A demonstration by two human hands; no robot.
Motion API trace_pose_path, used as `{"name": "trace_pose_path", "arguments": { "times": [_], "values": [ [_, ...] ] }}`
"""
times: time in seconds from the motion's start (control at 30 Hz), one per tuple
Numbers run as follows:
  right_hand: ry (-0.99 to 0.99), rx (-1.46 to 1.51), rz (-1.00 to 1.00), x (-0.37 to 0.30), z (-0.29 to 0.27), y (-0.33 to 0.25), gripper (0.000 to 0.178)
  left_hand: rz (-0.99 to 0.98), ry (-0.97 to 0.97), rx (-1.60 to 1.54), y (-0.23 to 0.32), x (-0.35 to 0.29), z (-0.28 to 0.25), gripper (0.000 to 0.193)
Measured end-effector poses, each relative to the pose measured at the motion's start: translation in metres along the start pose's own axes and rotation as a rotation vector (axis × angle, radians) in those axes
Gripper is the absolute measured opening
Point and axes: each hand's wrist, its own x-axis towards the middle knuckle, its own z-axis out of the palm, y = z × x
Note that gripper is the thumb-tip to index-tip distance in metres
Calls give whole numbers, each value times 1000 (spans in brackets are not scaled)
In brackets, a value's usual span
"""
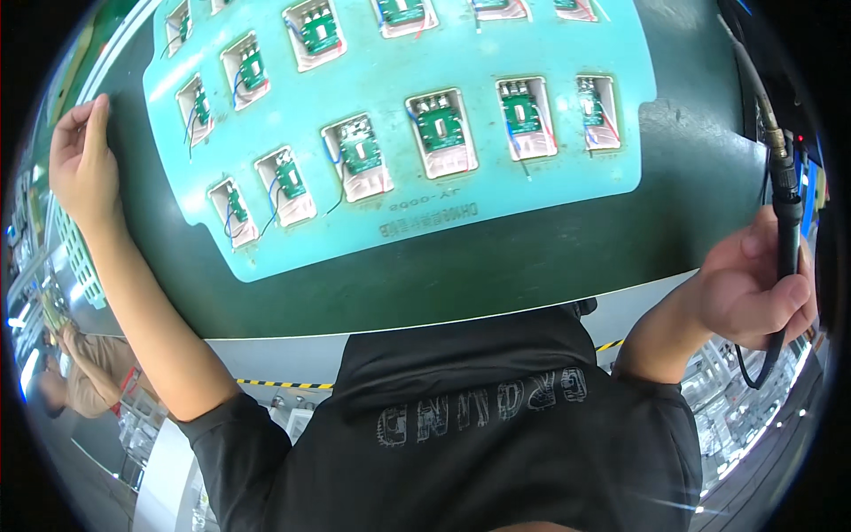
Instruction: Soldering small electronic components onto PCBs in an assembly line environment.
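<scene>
My right hand [753,297], at the right edge, is wrapped round the black handle of a soldering iron [787,217]. The iron stands nearly upright, its slim metal tip pointing away from me, and its black cable loops below my fingers. Over the table's left edge is my left hand [84,168], closed, thumb and fingers pressed together; whatever they may hold is too small to make out. Between my hands lies a turquoise tray [297,106] with rows of rectangular cut-outs. Small green circuit boards [441,131] sit in white housings there, with red, blue and dark wires. Neither hand touches the tray.
Beneath the tray is a dark green table [550,239], its pale front edge running close to my body. A light green perforated piece [78,257] is beyond the left edge. Another person [89,377] is at the lower left, near trays of parts.
</scene>
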Motion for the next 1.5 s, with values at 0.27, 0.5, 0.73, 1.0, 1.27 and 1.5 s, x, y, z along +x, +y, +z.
{"name": "trace_pose_path", "arguments": {
  "times": [0.27, 0.5, 0.73, 1.0, 1.27, 1.5],
  "values": [
    [278, 19, -71, 39, 43, -1, 15, -16, -2, -22, 4, -3, 6, 17],
    [271, -515, -48, 58, 73, 0, 22, -68, -32, -49, 0, -4, 18, 15],
    [349, -48, -181, 50, 49, 51, 15, -55, 35, 40, 10, -5, 9, 14],
    [368, -239, -156, 45, 48, 62, 23, -135, 66, 58, 16, -7, 14, 12],
    [416, -87, 8, 43, 52, 57, 15, -137, 117, 55, 21, -7, 24, 12],
    [199, 320, 170, 60, 14, 33, 15, -86, 47, -26, 16, -2, 17, 15]
  ]
}}
